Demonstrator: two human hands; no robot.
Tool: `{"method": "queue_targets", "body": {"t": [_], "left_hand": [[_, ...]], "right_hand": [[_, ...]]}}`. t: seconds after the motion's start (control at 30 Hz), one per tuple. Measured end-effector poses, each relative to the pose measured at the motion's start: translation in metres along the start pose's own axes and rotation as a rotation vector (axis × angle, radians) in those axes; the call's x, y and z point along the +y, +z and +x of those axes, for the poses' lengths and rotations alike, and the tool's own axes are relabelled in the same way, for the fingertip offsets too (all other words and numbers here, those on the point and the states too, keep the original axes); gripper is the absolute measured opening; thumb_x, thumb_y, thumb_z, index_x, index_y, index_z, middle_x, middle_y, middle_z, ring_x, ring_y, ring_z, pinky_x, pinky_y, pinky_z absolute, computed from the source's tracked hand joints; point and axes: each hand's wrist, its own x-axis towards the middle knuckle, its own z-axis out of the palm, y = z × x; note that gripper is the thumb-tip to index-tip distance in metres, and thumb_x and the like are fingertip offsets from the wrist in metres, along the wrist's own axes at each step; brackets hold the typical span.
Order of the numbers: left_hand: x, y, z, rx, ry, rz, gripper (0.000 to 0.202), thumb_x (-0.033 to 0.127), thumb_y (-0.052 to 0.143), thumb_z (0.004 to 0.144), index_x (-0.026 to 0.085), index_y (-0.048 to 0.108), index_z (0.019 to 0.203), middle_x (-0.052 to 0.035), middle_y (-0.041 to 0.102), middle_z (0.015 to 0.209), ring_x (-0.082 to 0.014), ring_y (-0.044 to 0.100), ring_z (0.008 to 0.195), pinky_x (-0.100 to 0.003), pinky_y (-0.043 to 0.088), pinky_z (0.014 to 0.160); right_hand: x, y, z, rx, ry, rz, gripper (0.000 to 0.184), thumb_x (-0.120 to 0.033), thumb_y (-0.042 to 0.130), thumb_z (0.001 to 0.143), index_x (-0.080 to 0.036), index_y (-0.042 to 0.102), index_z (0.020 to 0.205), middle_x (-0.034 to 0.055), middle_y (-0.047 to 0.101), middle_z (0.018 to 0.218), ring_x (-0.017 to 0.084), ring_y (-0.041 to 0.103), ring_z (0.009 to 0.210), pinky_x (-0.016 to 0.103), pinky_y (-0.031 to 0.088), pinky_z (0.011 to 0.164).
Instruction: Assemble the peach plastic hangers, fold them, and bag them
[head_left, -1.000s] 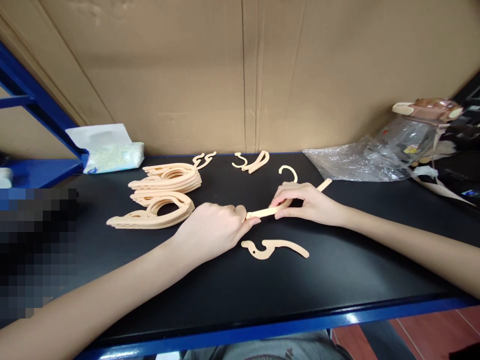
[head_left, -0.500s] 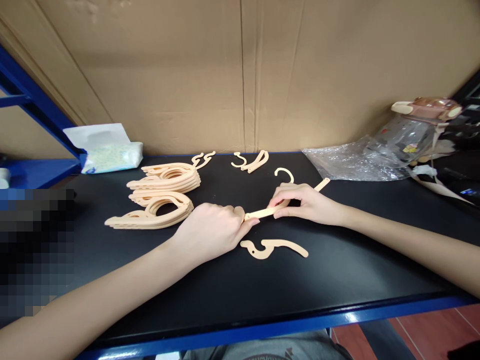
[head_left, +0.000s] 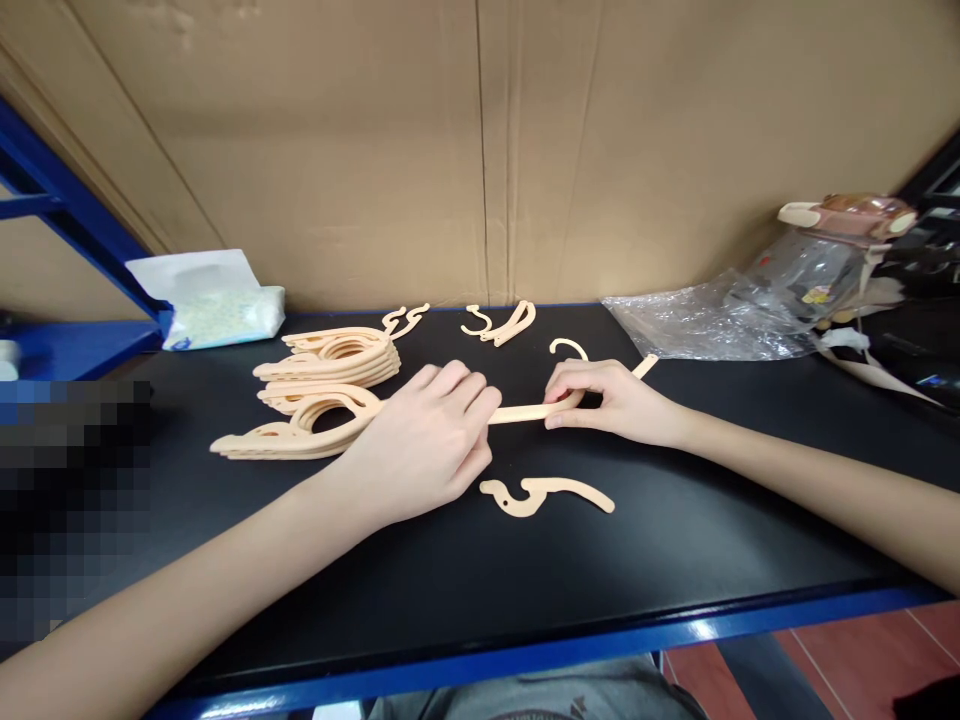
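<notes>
A cream plastic folding hanger (head_left: 517, 413) stretches between my two hands above the black table. My right hand (head_left: 615, 402) pinches it near the middle, with its curved hook (head_left: 570, 346) rising behind the fingers and a thin end showing past the knuckles. Closed around the left end of the hanger is my left hand (head_left: 431, 432), back of the hand up, its fingertips hidden. In front of both hands a loose hanger arm (head_left: 551, 492) with a notch lies flat.
To the left, folded hangers (head_left: 300, 440) lie in two piles. Further back are small hanger parts (head_left: 406, 320) and a partly folded hanger (head_left: 511, 325). A wipes packet (head_left: 225, 308), plastic bag (head_left: 690, 325) and water bottle (head_left: 810, 265) stand near the cardboard wall (head_left: 337, 150).
My left hand has rolled over and shifted slightly up and left, its knuckles now higher. The hanger's left arm lies more level. My right hand has barely moved.
</notes>
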Motion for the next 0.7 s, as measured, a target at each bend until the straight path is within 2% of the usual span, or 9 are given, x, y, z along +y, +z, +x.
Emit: {"method": "queue_targets", "body": {"t": [0.07, 0.13, 0.2, 0.3, 0.37, 0.47, 0.53, 0.6, 0.7], "left_hand": [[-0.002, 0.003, -0.001, 0.01, 0.025, 0.006, 0.02, 0.015, 0.04, 0.087, 0.012, 0.06, 0.089, -0.0097, 0.061, 0.087, -0.0269, 0.056, 0.09, -0.045, 0.046, 0.087], [-0.004, 0.008, -0.003, 0.015, 0.023, 0.011, 0.024, 0.009, 0.04, 0.086, 0.01, 0.061, 0.098, -0.0113, 0.062, 0.096, -0.0297, 0.054, 0.103, -0.053, 0.037, 0.103], [-0.006, 0.013, -0.005, 0.0, 0.022, -0.011, 0.033, 0.0, 0.039, 0.082, 0.01, 0.06, 0.105, -0.0118, 0.063, 0.108, -0.0313, 0.049, 0.118, -0.057, 0.028, 0.11], [-0.007, 0.019, -0.007, -0.05, 0.014, -0.112, 0.046, -0.009, 0.037, 0.075, 0.013, 0.06, 0.109, -0.0111, 0.057, 0.124, -0.0311, 0.038, 0.131, -0.056, 0.026, 0.113], [-0.007, 0.02, -0.008, -0.078, -0.027, -0.195, 0.046, -0.01, 0.036, 0.077, 0.015, 0.061, 0.106, -0.011, 0.053, 0.131, -0.0307, 0.036, 0.134, -0.053, 0.033, 0.11], [-0.006, 0.021, -0.007, -0.088, -0.165, -0.334, 0.039, -0.002, 0.036, 0.085, 0.019, 0.063, 0.104, -0.0103, 0.047, 0.137, -0.0295, 0.045, 0.127, -0.047, 0.045, 0.099], [-0.005, 0.02, -0.006, -0.1, -0.262, -0.459, 0.034, 0.005, 0.036, 0.09, 0.021, 0.063, 0.102, -0.008, 0.05, 0.135, -0.0255, 0.054, 0.116, -0.043, 0.049, 0.093], [-0.004, 0.018, -0.005, -0.121, -0.327, -0.581, 0.033, 0.008, 0.035, 0.091, 0.022, 0.064, 0.099, -0.0046, 0.055, 0.13, -0.0218, 0.058, 0.111, -0.04, 0.049, 0.094], [-0.001, 0.016, -0.004, -0.15, -0.355, -0.687, 0.033, 0.009, 0.033, 0.09, 0.022, 0.061, 0.097, -0.0022, 0.054, 0.131, -0.0207, 0.053, 0.117, -0.039, 0.044, 0.1]], "right_hand": [[0.001, 0.0, 0.001, 0.014, 0.008, -0.03, 0.023, -0.041, 0.068, 0.083, -0.018, 0.065, 0.08, 0.002, 0.065, 0.081, 0.015, 0.057, 0.075, 0.029, 0.044, 0.07], [0.002, -0.001, 0.001, 0.05, 0.014, -0.064, 0.024, -0.042, 0.069, 0.082, -0.019, 0.064, 0.077, 0.002, 0.065, 0.08, 0.015, 0.057, 0.075, 0.03, 0.043, 0.071], [0.002, -0.001, 0.001, 0.077, 0.003, -0.114, 0.025, -0.043, 0.07, 0.081, -0.019, 0.064, 0.074, 0.0013, 0.065, 0.078, 0.016, 0.056, 0.075, 0.033, 0.042, 0.074], [0.002, -0.001, 0.002, 0.067, -0.022, -0.183, 0.024, -0.043, 0.069, 0.081, -0.02, 0.065, 0.074, 0.0001, 0.066, 0.075, 0.017, 0.057, 0.078, 0.036, 0.038, 0.082], [0.002, 0.0, 0.002, 0.059, -0.025, -0.192, 0.024, -0.043, 0.069, 0.081, -0.02, 0.065, 0.074, -0.0002, 0.066, 0.075, 0.017, 0.057, 0.079, 0.036, 0.038, 0.083], [0.004, 0.001, 0.002, 0.055, -0.035, -0.179, 0.025, -0.043, 0.07, 0.081, -0.02, 0.063, 0.073, -0.0002, 0.065, 0.073, 0.017, 0.057, 0.076, 0.037, 0.039, 0.083], [0.004, 0.001, 0.002, 0.054, -0.042, -0.174, 0.026, -0.043, 0.07, 0.081, -0.02, 0.062, 0.073, -0.0001, 0.063, 0.073, 0.017, 0.057, 0.076, 0.036, 0.041, 0.082], [0.004, 0.002, 0.002, 0.054, -0.034, -0.182, 0.027, -0.044, 0.07, 0.08, -0.02, 0.062, 0.073, 0.0003, 0.062, 0.073, 0.017, 0.056, 0.077, 0.035, 0.042, 0.079], [0.0, 0.002, 0.001, 0.058, 0.022, -0.218, 0.03, -0.048, 0.071, 0.078, -0.019, 0.062, 0.079, 0.0016, 0.06, 0.078, 0.017, 0.054, 0.076, 0.032, 0.044, 0.071]]}}
